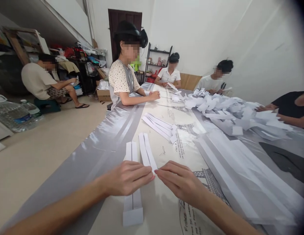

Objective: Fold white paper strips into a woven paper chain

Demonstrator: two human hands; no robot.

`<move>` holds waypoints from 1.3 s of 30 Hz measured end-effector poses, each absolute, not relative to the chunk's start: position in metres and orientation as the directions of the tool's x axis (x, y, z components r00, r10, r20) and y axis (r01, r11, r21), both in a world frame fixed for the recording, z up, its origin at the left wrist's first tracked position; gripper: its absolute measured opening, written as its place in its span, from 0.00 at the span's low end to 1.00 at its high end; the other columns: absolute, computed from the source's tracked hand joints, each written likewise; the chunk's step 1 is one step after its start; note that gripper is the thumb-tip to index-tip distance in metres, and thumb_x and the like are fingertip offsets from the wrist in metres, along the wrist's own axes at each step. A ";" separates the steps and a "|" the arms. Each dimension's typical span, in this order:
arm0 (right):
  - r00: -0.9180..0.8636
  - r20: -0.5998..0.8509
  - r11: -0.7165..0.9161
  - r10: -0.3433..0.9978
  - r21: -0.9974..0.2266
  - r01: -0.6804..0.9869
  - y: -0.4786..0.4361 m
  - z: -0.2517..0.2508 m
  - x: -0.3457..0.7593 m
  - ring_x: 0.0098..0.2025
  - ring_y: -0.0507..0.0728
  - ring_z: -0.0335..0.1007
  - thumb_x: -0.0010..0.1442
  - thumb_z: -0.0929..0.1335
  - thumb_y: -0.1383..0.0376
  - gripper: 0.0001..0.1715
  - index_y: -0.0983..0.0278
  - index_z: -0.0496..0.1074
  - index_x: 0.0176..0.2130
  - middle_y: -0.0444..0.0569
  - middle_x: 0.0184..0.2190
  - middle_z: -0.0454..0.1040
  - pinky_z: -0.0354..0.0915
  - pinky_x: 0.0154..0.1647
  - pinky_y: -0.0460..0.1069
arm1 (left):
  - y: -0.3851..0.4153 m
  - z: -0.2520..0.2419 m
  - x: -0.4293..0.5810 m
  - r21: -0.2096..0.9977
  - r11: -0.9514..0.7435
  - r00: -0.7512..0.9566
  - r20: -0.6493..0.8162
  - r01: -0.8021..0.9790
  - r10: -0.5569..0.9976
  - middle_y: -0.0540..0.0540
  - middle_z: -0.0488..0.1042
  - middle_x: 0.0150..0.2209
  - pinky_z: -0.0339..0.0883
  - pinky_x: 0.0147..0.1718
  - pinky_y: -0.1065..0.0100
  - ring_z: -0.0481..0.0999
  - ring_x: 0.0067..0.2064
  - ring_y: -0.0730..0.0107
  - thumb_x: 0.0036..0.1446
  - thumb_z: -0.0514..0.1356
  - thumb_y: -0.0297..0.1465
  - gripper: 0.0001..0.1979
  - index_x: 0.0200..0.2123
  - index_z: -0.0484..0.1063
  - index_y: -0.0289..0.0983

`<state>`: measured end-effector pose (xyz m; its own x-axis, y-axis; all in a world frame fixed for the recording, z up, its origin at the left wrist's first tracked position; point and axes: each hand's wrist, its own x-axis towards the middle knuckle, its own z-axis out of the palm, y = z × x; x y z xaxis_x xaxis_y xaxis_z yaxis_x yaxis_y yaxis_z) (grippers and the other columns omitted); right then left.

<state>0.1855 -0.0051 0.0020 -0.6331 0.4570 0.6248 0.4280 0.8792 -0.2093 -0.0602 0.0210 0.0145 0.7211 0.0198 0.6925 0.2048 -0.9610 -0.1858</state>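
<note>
Nearest: left hand (128, 178) laid flat, fingers straight and together, closed on nothing, palm resting across a long folded paper strip (132, 212) flat on the surface (98, 153). Just beside it, right hand (182, 182) likewise spread and nearly flat, gripping nothing, fingertips meeting those of the left at the near end of a second strip (146, 151), angled slightly rightward and away. Both strips white, narrow, creased lengthwise, lying side by side.

Judged by look: very light and thin, limp along the length, stiff only across the crease. Easily bent, crumpled or blown aside, and likely to skid on the glossy grey cloth. Best held down with flat fingers near an end, or pinched at the folded edge rather than mid-length, to spare the crease.

To the right, long white folded sheets (240, 176) alongside. Further on, a small stack of strips (159, 125) on the printed middle of the cloth. Beyond, a loose heap of folded paper (230, 111). Around the far end, several seated people, hands among the paper. Off left, large water bottles (12, 116).
</note>
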 end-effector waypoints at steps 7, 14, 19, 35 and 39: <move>-0.528 0.767 0.881 0.365 -0.100 0.463 -0.016 -0.004 0.188 0.31 0.55 0.71 0.62 0.67 0.82 0.19 0.64 0.74 0.47 0.50 0.31 0.77 0.70 0.30 0.49 | 0.026 0.015 -0.062 0.055 -0.983 0.787 0.592 0.178 0.175 0.39 0.82 0.46 0.73 0.54 0.58 0.79 0.53 0.56 0.67 0.61 0.27 0.10 0.50 0.76 0.39; -0.262 0.897 0.885 0.356 -0.234 0.402 -0.025 0.015 0.193 0.30 0.55 0.72 0.61 0.65 0.82 0.22 0.62 0.74 0.49 0.50 0.31 0.76 0.69 0.26 0.50 | 0.074 -0.001 -0.090 0.441 -0.864 0.700 0.537 0.243 0.471 0.44 0.83 0.45 0.63 0.62 0.57 0.81 0.50 0.60 0.67 0.60 0.27 0.11 0.48 0.80 0.43; 0.089 0.738 0.663 0.669 -0.647 0.377 -0.014 0.008 0.203 0.26 0.54 0.65 0.69 0.65 0.68 0.06 0.60 0.72 0.40 0.43 0.24 0.68 0.63 0.24 0.47 | 0.086 0.008 -0.107 0.662 -0.654 0.552 0.411 0.366 0.725 0.45 0.82 0.38 0.71 0.42 0.68 0.79 0.40 0.61 0.65 0.62 0.35 0.09 0.38 0.82 0.39; 0.119 0.032 0.033 0.992 -0.999 -0.010 0.016 -0.014 0.224 0.19 0.50 0.43 0.66 0.65 0.43 0.31 0.60 0.57 0.24 0.36 0.15 0.53 0.47 0.23 0.47 | 0.079 0.009 -0.097 0.994 -0.064 0.254 0.084 -0.083 0.964 0.47 0.80 0.34 0.67 0.38 0.69 0.78 0.38 0.61 0.55 0.70 0.42 0.31 0.60 0.71 0.39; 0.111 0.026 0.029 0.993 -0.999 -0.023 0.015 -0.016 0.220 0.20 0.51 0.41 0.65 0.66 0.42 0.30 0.59 0.57 0.25 0.36 0.16 0.52 0.45 0.24 0.48 | 0.078 0.007 -0.093 0.974 -0.015 0.207 0.064 -0.227 0.976 0.46 0.81 0.35 0.68 0.40 0.70 0.79 0.39 0.64 0.55 0.71 0.42 0.30 0.59 0.72 0.39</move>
<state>0.2204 0.0150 -0.0163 0.1110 0.9935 0.0260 -0.0234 0.0287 -0.9993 -0.0930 0.0783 0.0075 0.2066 0.9764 0.0635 -0.2274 -0.0153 0.9737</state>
